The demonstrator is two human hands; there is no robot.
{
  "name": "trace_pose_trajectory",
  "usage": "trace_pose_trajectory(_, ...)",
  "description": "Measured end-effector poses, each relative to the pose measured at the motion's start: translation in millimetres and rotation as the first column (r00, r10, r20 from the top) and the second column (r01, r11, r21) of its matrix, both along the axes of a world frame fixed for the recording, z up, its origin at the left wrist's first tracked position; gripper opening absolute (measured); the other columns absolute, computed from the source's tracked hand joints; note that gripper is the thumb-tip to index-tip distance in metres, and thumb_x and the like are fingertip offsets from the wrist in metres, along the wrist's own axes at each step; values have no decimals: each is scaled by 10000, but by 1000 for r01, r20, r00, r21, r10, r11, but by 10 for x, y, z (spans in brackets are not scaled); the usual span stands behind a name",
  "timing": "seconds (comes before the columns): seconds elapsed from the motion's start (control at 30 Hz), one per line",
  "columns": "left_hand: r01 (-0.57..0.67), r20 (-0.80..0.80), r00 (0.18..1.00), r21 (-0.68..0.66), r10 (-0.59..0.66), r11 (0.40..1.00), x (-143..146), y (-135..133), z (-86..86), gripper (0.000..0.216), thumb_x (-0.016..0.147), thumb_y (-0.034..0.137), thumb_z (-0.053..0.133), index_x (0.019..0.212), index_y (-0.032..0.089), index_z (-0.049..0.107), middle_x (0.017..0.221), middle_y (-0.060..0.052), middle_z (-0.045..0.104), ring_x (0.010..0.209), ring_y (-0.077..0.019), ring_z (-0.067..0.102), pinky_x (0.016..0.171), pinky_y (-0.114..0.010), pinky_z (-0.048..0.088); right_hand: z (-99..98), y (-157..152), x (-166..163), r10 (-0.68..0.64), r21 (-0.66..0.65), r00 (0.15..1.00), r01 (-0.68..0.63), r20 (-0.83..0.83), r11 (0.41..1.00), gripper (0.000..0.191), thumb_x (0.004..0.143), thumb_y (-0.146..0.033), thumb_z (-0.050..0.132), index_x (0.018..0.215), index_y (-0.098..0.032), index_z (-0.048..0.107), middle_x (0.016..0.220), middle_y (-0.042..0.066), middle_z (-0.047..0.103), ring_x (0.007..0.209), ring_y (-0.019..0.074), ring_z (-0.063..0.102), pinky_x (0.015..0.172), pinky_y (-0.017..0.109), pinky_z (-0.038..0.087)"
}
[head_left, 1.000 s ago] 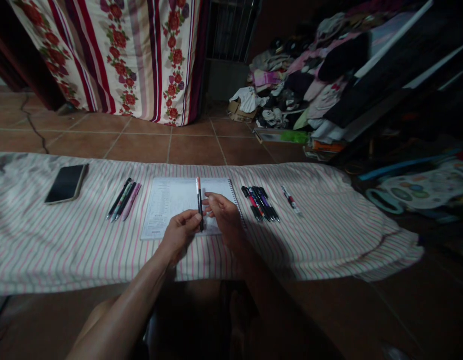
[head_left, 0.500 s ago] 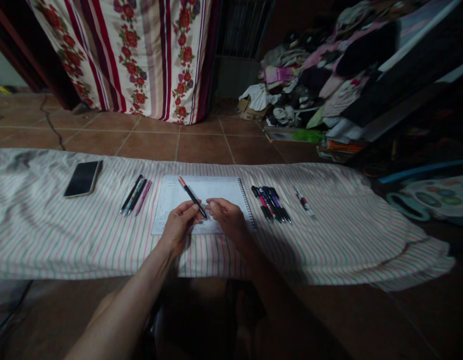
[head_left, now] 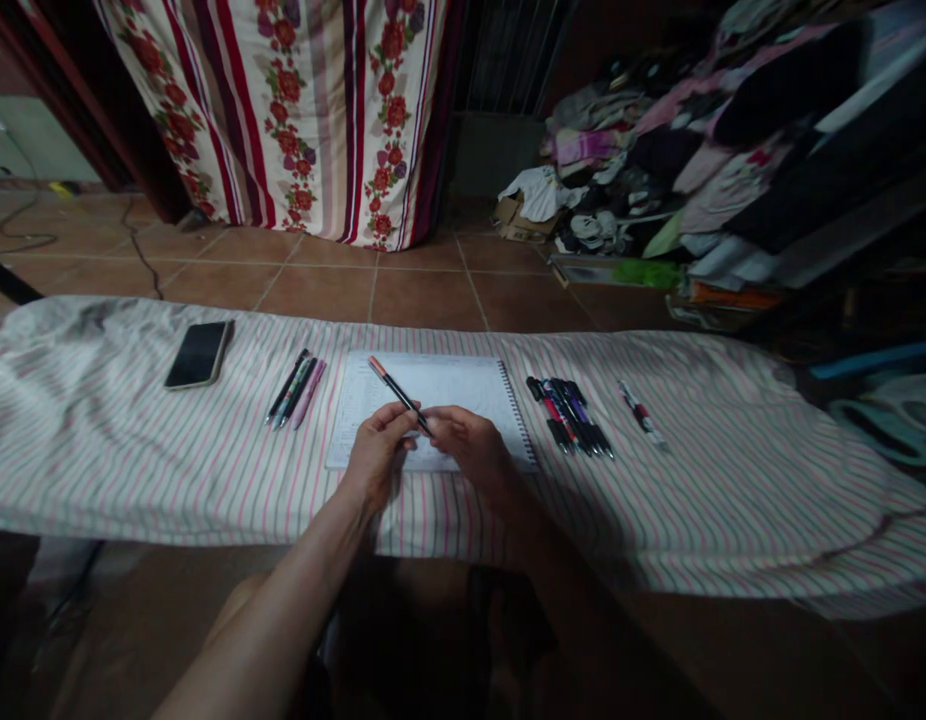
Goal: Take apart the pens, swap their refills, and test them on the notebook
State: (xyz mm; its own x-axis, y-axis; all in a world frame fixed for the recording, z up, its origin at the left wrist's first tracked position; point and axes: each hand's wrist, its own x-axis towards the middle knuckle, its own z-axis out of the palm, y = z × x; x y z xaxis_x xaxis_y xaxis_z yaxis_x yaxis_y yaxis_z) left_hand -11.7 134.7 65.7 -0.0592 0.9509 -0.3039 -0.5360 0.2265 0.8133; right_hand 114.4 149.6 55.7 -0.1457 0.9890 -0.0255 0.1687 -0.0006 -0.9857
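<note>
Black pen [head_left: 398,391] with orange end, pinched in our left hand [head_left: 377,450], slanting away leftward from its fingers, our right hand [head_left: 476,442] at the near end, whether gripping we cannot tell, spiral notebook [head_left: 459,385] beneath our fingers, clustered pens [head_left: 570,415] rightward

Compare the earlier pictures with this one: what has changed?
The black pen in the left hand has swung from pointing away to slanting, its orange end now leftward. The right hand has closed in and seems to touch its lower end. The notebook, phone and laid-out pens stayed put.
</note>
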Motion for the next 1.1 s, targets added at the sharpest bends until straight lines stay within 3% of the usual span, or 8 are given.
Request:
trace_pose_trajectory(0.27, 26, 74, 997, 11, -26, 1000, 31, 18, -26, 259, 619, 218, 725, 842, 102, 661, 653, -30, 631, 595, -83, 558, 474, -156, 365, 3, 22, 39, -68, -41, 996, 65, -63, 997, 277, 652, -395, 601, 799, -160, 620, 573, 2, 622, 514, 114, 544, 492, 230, 398)
trace_pose_trajectory(0.5, 4, 125, 992, -67, 4, 998, -17, 30, -56, 236, 652, 195, 726, 864, 128, 645, 667, -24, 649, 610, -82, 592, 502, -140, 409, 98, -14, 9, -181, -137, 979, 167, -95, 976, 325, 714, -451, 540, 825, -168, 655, 616, 18, 638, 583, 132, 590, 548, 243, 465)
trace_pose_trajectory(0.67, -6, 185, 982, -110, 27, 994, -27, 34, -10, 172, 695, 134, 680, 863, 139, 642, 757, -35, 665, 665, -92, 621, 500, -134, 423, 112, -24, -1, -212, -238, 946, 153, -245, 959, 355, 733, -469, 527, 848, -160, 659, 749, 47, 665, 628, 119, 600, 571, 232, 477)
trace_pose_trajectory(1.1, -25, 133, 991, -61, 33, 998, -13, 17, -11, 252, 640, 156, 724, 881, 154, 647, 824, -19, 665, 684, -88, 614, 531, -148, 429, 128, -48, 2, -152, -232, 953, 91, -260, 968, 319, 640, -407, 653, 841, -160, 633, 749, 45, 696, 622, 115, 589, 610, 249, 453)
